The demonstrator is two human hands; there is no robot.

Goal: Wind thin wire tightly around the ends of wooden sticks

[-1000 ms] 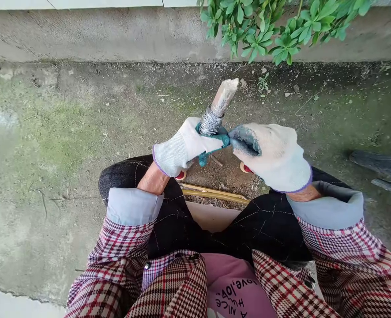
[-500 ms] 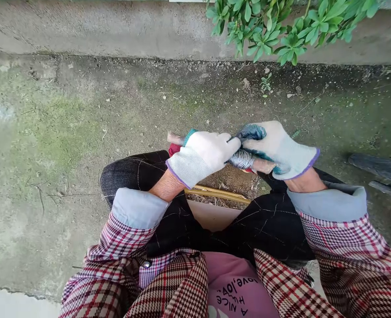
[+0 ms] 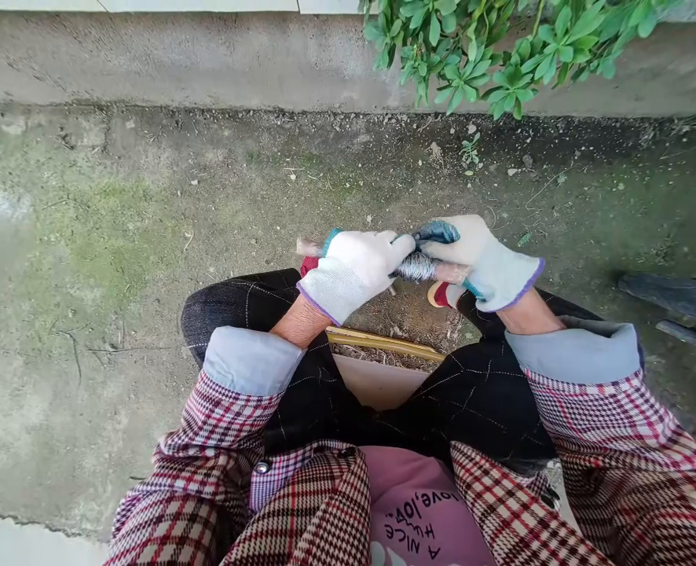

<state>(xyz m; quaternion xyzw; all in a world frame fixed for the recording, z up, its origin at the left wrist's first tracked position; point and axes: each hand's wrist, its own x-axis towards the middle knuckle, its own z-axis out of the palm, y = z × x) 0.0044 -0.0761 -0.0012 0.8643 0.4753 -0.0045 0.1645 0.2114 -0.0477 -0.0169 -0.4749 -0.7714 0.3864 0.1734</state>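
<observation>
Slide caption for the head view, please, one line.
Gloved left hand holds a stick wound with wire, gloved right hand toward its other end.

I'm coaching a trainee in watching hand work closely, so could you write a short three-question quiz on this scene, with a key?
1. True or false: the left hand, gripping the stick, is bare.
2. Where is the silvery wire?
A) On the ground
B) Wound around the stick
C) Wrapped around a wrist
3. Fill in: the glove cuff on the right hand has a ____ edge.

Key: 1. False, it is gloved. 2. B. 3. Purple.
</observation>
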